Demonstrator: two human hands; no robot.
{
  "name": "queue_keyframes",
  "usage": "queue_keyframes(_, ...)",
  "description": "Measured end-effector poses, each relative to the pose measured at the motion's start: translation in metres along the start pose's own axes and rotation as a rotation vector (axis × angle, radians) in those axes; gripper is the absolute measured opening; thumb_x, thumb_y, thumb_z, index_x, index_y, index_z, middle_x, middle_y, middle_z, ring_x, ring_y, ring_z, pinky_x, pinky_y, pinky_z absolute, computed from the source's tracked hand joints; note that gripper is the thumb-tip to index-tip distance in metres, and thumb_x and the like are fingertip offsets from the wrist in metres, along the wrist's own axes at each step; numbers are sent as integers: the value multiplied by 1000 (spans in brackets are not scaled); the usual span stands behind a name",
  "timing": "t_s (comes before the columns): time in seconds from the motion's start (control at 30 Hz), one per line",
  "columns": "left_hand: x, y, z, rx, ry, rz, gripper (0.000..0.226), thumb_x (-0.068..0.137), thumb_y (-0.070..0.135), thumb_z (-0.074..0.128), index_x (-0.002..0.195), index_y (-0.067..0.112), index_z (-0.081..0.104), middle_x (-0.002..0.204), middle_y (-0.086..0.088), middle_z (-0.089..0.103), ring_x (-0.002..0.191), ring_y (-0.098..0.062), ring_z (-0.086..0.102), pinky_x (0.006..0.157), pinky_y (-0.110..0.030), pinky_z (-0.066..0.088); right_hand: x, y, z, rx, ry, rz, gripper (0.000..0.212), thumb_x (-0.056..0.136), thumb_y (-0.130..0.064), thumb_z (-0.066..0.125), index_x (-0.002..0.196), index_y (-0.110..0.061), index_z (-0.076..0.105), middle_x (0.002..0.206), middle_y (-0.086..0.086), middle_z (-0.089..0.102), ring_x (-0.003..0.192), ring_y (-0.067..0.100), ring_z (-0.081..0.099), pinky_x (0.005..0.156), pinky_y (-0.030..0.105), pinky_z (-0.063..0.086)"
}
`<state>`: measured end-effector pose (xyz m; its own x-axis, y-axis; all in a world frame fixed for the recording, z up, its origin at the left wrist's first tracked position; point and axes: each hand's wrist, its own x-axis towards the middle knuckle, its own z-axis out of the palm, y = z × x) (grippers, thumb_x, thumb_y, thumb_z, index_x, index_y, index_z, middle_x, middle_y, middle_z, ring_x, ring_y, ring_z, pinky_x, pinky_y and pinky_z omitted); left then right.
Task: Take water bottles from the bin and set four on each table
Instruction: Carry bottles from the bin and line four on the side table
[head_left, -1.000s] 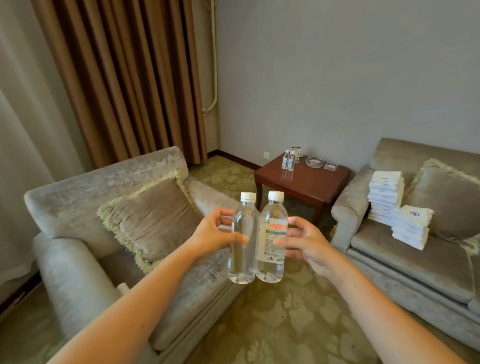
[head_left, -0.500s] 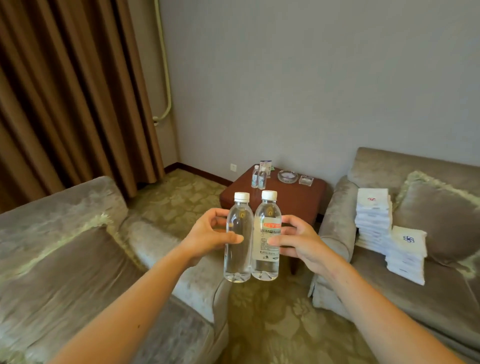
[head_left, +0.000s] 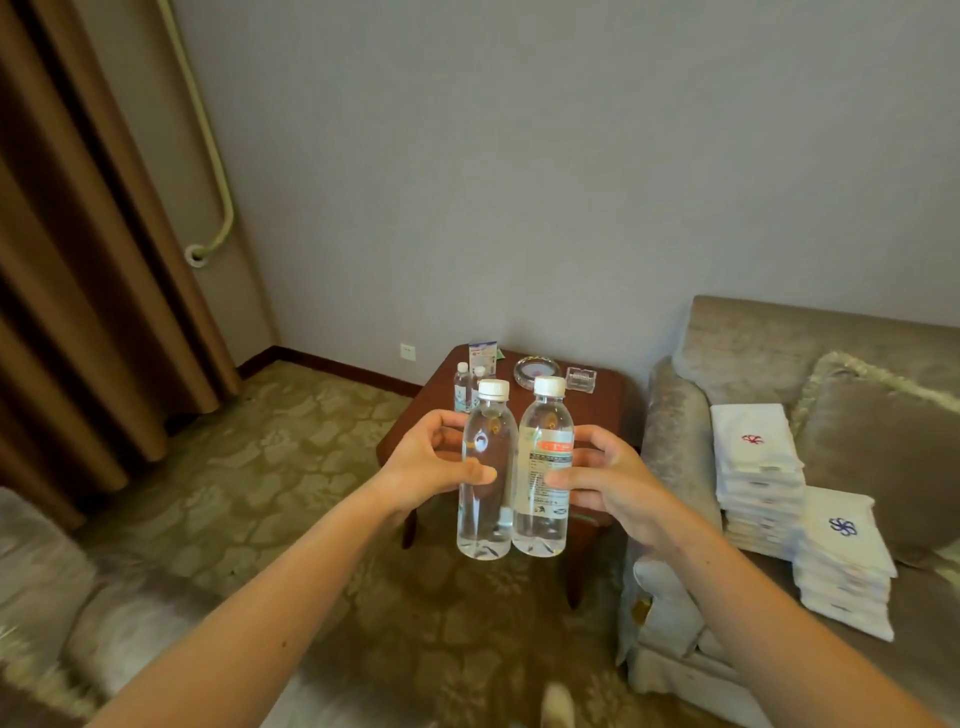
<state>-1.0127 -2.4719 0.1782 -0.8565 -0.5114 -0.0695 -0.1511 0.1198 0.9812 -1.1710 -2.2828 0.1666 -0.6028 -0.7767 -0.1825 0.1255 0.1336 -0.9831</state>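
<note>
Bottles, two, upright and touching side by side, held in the air in front of the table (head_left: 602, 410): plain bottle (head_left: 485, 499) pinched by my left hand (head_left: 428, 462), labelled bottle (head_left: 543, 493) pinched by my right hand (head_left: 613, 480). Two more bottles (head_left: 464, 387) stand on the table's far left corner.

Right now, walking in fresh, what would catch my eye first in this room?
Two clear water bottles with white caps, held upright side by side at the centre: the left hand grips the plain bottle, the right hand the labelled bottle. Behind them stands a dark wooden side table already bearing two small bottles. On the sofa at right sit stacks of white folded cloths.
</note>
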Motion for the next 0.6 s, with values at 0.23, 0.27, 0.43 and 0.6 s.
queue_keyframes(0.23,196,-24,4,13,12,-23,69,56,15,91,116,20,56,108,-7,68,95,-21,69,84,-40,58,181,0,-70,-10,2,-11,52,74,4,81,118,-13,61,109,14,73,100,23,73,82,38,60)
queue_keyframes(0.27,228,-26,8,15,9,-31,71,54,17,91,115,21,56,108,-6,67,96,-21,69,85,-40,58,210,-1,-84,-12,8,-10,53,73,5,81,119,-14,61,109,13,73,100,22,72,81,37,60)
queue_keyframes(0.43,384,-38,31,7,-24,-86,65,64,0,88,113,23,53,106,-2,62,90,-16,65,83,-33,57,348,-1,-156,-46,27,24,58,71,5,82,120,-17,60,110,10,72,102,24,71,83,37,59)
queue_keyframes(0.6,499,-73,47,12,-33,-102,65,65,-5,85,116,18,51,109,-3,62,94,-19,65,81,-30,58,457,24,-206,-56,41,35,62,67,7,84,121,-14,60,111,10,72,101,26,71,81,33,59)
